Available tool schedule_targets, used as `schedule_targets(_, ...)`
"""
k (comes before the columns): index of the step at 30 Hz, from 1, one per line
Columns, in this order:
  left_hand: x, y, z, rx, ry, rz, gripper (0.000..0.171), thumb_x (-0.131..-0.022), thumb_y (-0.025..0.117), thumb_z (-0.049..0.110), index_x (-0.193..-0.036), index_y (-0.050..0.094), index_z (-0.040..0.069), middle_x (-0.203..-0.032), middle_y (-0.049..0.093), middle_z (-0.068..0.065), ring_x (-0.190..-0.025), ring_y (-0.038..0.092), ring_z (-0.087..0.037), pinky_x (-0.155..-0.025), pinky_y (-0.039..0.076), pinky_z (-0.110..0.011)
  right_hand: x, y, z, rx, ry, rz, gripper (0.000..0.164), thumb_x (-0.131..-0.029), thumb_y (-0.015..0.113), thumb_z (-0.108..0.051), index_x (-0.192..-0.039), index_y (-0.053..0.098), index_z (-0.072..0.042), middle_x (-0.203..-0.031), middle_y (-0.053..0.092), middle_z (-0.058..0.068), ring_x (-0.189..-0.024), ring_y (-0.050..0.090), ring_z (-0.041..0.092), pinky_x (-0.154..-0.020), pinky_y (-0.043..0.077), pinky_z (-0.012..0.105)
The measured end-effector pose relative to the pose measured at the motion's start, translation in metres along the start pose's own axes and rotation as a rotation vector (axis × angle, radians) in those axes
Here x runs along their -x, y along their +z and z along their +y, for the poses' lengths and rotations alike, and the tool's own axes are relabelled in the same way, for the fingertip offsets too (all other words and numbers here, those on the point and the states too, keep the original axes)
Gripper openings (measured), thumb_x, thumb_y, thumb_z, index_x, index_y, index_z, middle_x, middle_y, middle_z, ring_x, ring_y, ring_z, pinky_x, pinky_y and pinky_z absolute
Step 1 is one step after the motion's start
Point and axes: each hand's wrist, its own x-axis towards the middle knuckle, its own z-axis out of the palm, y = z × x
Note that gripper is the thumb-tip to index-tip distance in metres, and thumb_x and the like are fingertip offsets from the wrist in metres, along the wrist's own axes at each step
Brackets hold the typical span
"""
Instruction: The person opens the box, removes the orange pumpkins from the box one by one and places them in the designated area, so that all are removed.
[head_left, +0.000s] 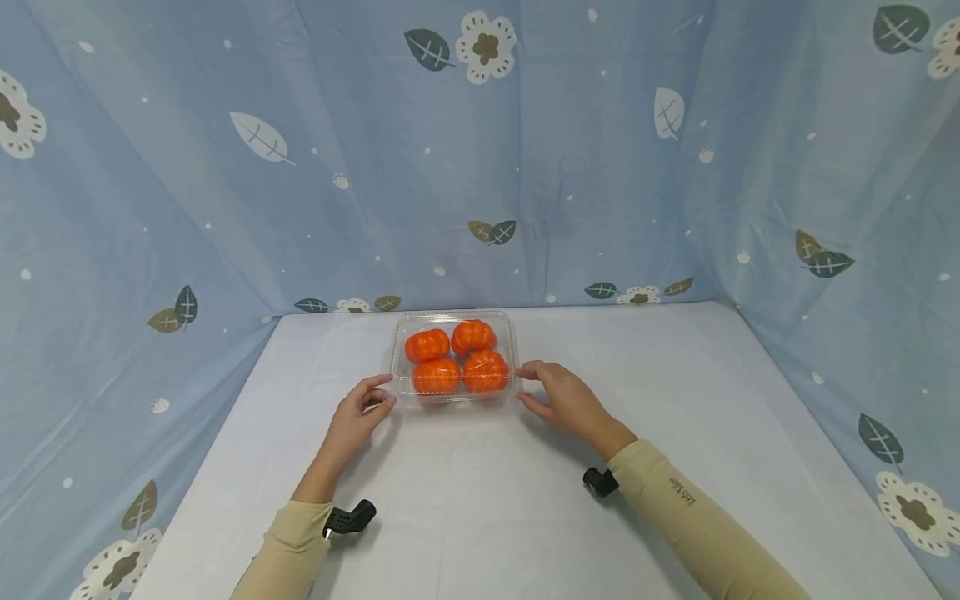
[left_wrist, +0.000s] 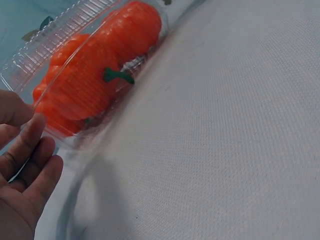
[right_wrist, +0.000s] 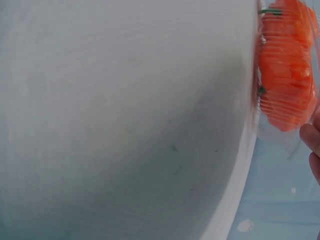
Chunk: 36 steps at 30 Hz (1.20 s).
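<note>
A clear plastic box (head_left: 452,398) holds several orange toy pumpkins (head_left: 437,377), with green stems showing in the left wrist view. It sits near the far edge of the white table. My left hand (head_left: 358,415) is at the box's front left corner, thumb and fingertips pinching its edge. On the opposite side, my right hand (head_left: 566,400) grips the front right corner between curved fingers and thumb. The right wrist view catches only its fingertips (right_wrist: 311,139) against the clear wall; the rest of that hand lies outside that frame.
The white tabletop (head_left: 465,500) spreads out in front of the box and to both sides. Behind it and along the sides hangs a blue curtain (head_left: 420,250) with leaves and flowers. A black wrist camera mount (head_left: 351,517) sticks out from the left sleeve.
</note>
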Motion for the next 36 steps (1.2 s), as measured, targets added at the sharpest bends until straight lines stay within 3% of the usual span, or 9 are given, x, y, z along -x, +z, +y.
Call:
schedule_targets(4,-0.0007,-0.0004,-0.0029,-0.003,-0.007,0.004,0.045,-0.1,0.066,0.015,-0.142,0.054,0.004,-0.107,0.069,-0.013,-0.109,0.062,-0.022,-0.107,0.049,-0.047,0.0003,0.0017,0.003,0.002,-0.081,0.044,0.029,-0.083,0.086,-0.015,-0.107,0.07,-0.012,-0.11,0.075,0.003,-0.1,0.07,0.023,-0.091,0.059,0.041)
schedule_targets(9,-0.0007,0.0002,-0.0024,0.007,-0.017,0.01,0.044,-0.1,0.067,0.015,-0.142,0.055,0.006,-0.107,0.068,-0.012,-0.107,0.061,-0.021,-0.105,0.05,-0.046,0.0011,0.0046,0.0073,0.001,-0.168,0.099,0.021,-0.08,0.087,-0.01,-0.098,0.078,-0.015,-0.115,0.075,0.004,-0.1,0.07,0.024,-0.091,0.059,0.04)
schedule_targets(17,-0.0021,0.002,-0.0039,0.0,-0.011,0.017,0.043,-0.1,0.066,0.015,-0.141,0.055,0.006,-0.105,0.069,-0.012,-0.105,0.062,-0.023,-0.104,0.05,-0.046,0.0019,0.0063,0.0074,-0.049,-0.116,0.087,0.018,-0.082,0.086,-0.011,-0.099,0.08,-0.015,-0.116,0.075,0.004,-0.104,0.07,0.023,-0.093,0.059,0.039)
schedule_targets(23,-0.0033,0.0019,-0.0067,0.012,-0.027,0.0,0.045,-0.1,0.067,0.019,-0.141,0.054,0.007,-0.106,0.073,-0.012,-0.101,0.064,-0.02,-0.091,0.052,-0.021,0.003,0.0062,0.0079,-0.096,-0.075,0.073,0.018,-0.084,0.084,-0.011,-0.101,0.08,-0.016,-0.117,0.075,0.003,-0.105,0.07,0.021,-0.093,0.059,0.039)
schedule_targets(27,-0.0035,0.0019,-0.0075,0.022,-0.026,-0.003,0.044,-0.1,0.066,0.017,-0.141,0.055,0.006,-0.103,0.072,-0.012,-0.099,0.064,-0.018,-0.087,0.05,-0.015,0.0028,0.0063,0.0075,-0.11,-0.085,0.086,0.018,-0.083,0.085,-0.01,-0.1,0.081,-0.015,-0.116,0.075,0.003,-0.104,0.07,0.021,-0.092,0.059,0.038)
schedule_targets(36,-0.0044,0.0017,-0.0075,0.036,-0.011,-0.007,0.044,-0.099,0.067,0.014,-0.14,0.055,0.003,-0.101,0.07,-0.013,-0.097,0.063,-0.015,-0.086,0.051,-0.015,0.0003,0.0073,0.006,-0.074,-0.136,0.127,0.019,-0.079,0.087,-0.007,-0.095,0.081,-0.013,-0.107,0.075,0.002,-0.099,0.07,0.02,-0.088,0.06,0.035)
